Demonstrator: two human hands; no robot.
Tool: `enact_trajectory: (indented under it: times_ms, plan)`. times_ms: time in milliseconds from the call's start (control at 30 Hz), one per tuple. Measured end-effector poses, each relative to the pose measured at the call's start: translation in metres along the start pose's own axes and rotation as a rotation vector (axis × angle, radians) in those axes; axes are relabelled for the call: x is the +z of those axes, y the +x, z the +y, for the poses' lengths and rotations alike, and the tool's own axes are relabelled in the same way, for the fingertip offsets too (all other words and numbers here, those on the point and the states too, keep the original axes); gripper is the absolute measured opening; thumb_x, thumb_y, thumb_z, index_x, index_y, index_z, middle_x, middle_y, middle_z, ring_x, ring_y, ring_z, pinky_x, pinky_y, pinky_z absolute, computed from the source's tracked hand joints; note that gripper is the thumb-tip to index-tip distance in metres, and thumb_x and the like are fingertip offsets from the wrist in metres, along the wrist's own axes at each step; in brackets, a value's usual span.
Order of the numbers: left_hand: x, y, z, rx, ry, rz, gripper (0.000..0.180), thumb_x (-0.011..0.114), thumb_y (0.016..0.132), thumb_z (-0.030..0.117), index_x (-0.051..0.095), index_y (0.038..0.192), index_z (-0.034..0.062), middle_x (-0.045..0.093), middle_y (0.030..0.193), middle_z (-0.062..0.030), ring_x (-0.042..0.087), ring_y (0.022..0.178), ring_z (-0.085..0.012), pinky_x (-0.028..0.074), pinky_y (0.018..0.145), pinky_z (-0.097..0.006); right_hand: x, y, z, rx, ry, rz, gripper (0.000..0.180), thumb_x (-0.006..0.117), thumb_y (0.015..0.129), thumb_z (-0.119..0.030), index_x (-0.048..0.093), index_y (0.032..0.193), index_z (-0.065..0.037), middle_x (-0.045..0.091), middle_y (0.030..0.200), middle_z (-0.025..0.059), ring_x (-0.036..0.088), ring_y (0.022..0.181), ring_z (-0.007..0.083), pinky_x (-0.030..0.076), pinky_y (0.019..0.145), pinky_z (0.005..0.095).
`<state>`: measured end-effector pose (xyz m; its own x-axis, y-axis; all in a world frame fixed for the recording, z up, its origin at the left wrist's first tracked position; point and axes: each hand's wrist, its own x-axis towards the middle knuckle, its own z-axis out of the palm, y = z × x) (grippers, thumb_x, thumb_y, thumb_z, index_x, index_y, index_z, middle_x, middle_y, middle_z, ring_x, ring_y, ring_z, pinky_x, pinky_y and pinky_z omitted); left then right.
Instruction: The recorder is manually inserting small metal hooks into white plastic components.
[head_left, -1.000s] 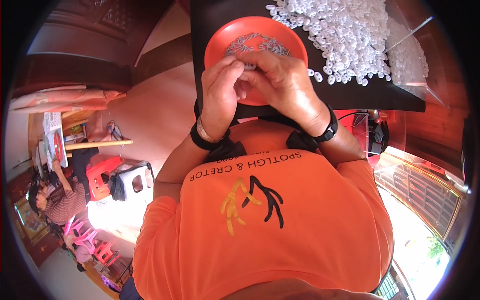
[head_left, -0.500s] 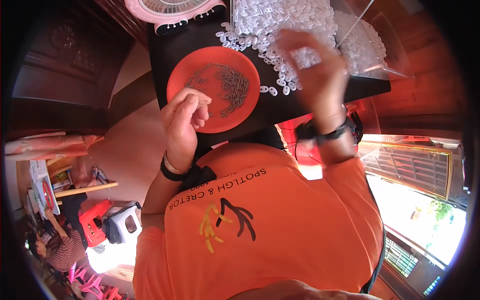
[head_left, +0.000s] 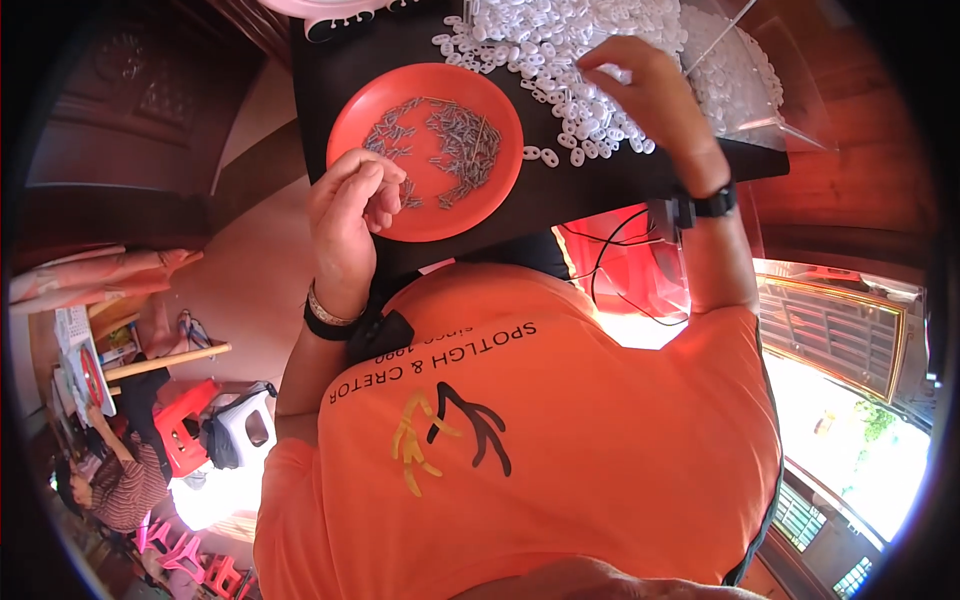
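My left hand (head_left: 348,205) hovers over the left near rim of a round orange-red plate (head_left: 428,222), its fingers curled in and the thumb pressed against them. Whatever it holds, if anything, is hidden. Small thin grey metal pins (head_left: 468,150) lie loose in two main heaps on the plate. Over a pile of small white oval plastic pieces with two holes (head_left: 600,118) reaches my right hand (head_left: 655,95). Its thumb and forefinger form a loop, with the tips together at the pile's left part. Anything between those tips is too small to make out.
A dark table (head_left: 400,262) carries plate and pile. The pile spreads from a clear container (head_left: 745,80) at the far right. A pink appliance base (head_left: 345,12) stands at the far left. A person (head_left: 125,480), red stool (head_left: 185,430) and white stool (head_left: 245,425) are off to the left.
My right hand has moved farther out and right over the white pieces, and its blur is gone. My left hand keeps its curled shape by the plate. The whole view has shifted slightly.
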<state>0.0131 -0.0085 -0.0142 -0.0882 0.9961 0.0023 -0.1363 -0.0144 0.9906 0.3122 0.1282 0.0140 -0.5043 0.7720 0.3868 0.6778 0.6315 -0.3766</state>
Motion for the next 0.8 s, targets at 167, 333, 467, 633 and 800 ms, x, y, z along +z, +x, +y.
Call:
enact_trajectory:
  times_ms: [167, 333, 467, 633, 800]
  plan:
    - [0.0, 0.001, -0.001, -0.003, 0.003, -0.016, 0.023, 0.046, 0.089, 0.019, 0.06, 0.079, 0.0034, 0.052, 0.062, 0.0012, 0.042, 0.052, -0.0038, 0.03, 0.048, -0.018, 0.038, 0.008, -0.007, -0.159, -0.141, -0.143, 0.01, 0.065, 0.076, -0.014, 0.066, 0.084, -0.007, 0.06, 0.084, 0.0072, 0.058, 0.085, 0.028, 0.048, 0.074, 0.0379]
    - [-0.004, -0.001, -0.004, -0.006, 0.018, -0.013, 0.023, 0.046, 0.089, 0.019, 0.061, 0.079, 0.0034, 0.052, 0.061, 0.0017, 0.043, 0.052, -0.0038, 0.03, 0.048, -0.018, 0.048, 0.017, -0.008, -0.17, -0.415, -0.187, 0.009, 0.065, 0.075, -0.014, 0.066, 0.081, -0.008, 0.058, 0.084, 0.0073, 0.057, 0.086, 0.0279, 0.049, 0.076, 0.0385]
    - [-0.007, -0.001, -0.004, -0.027, 0.007, -0.019, 0.023, 0.046, 0.09, 0.019, 0.061, 0.079, 0.004, 0.053, 0.062, 0.0016, 0.042, 0.052, -0.0037, 0.03, 0.048, -0.019, 0.055, 0.022, -0.007, -0.212, -0.445, -0.188, 0.008, 0.061, 0.077, -0.012, 0.065, 0.08, -0.006, 0.058, 0.084, 0.0087, 0.057, 0.086, 0.0283, 0.049, 0.076, 0.0386]
    - [-0.006, -0.004, 0.0, -0.039, 0.027, -0.028, 0.023, 0.046, 0.09, 0.019, 0.061, 0.079, 0.0042, 0.052, 0.062, 0.0015, 0.042, 0.052, -0.004, 0.03, 0.049, -0.019, 0.062, 0.026, 0.0, -0.244, -0.531, -0.194, 0.009, 0.051, 0.078, -0.007, 0.06, 0.078, -0.003, 0.058, 0.084, 0.0108, 0.058, 0.086, 0.0288, 0.049, 0.076, 0.0383]
    - [-0.01, -0.006, -0.001, -0.016, 0.003, -0.033, 0.024, 0.046, 0.09, 0.019, 0.061, 0.079, 0.0036, 0.052, 0.062, 0.0013, 0.043, 0.054, -0.0046, 0.03, 0.049, -0.019, 0.057, 0.031, 0.0, -0.282, -0.589, -0.171, 0.008, 0.052, 0.076, -0.004, 0.059, 0.079, -0.004, 0.058, 0.084, 0.0101, 0.059, 0.085, 0.028, 0.05, 0.074, 0.0379]
